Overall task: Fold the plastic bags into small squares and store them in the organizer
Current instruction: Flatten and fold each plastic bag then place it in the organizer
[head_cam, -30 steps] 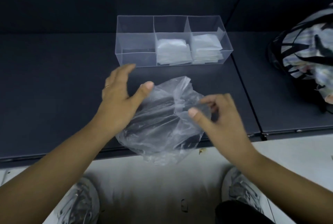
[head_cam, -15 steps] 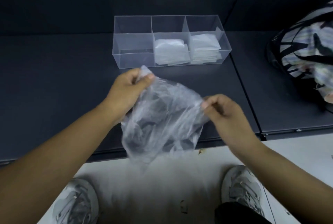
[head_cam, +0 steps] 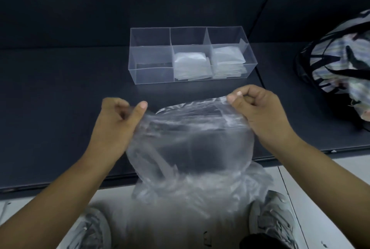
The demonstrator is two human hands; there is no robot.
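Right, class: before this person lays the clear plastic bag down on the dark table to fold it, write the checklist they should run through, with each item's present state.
1. Left hand pinches one top corner of the clear plastic bag: ok.
2. Right hand pinches the other top corner: ok.
3. Bag spread flat and smooth: not ok, its lower part hangs crumpled past the table edge.
4. Bare dark table in front of the clear three-compartment organizer: ok.
5. Free compartment: ok, the left one looks empty; folded white bags fill the middle and right.
6. Bag empty inside: cannot tell.
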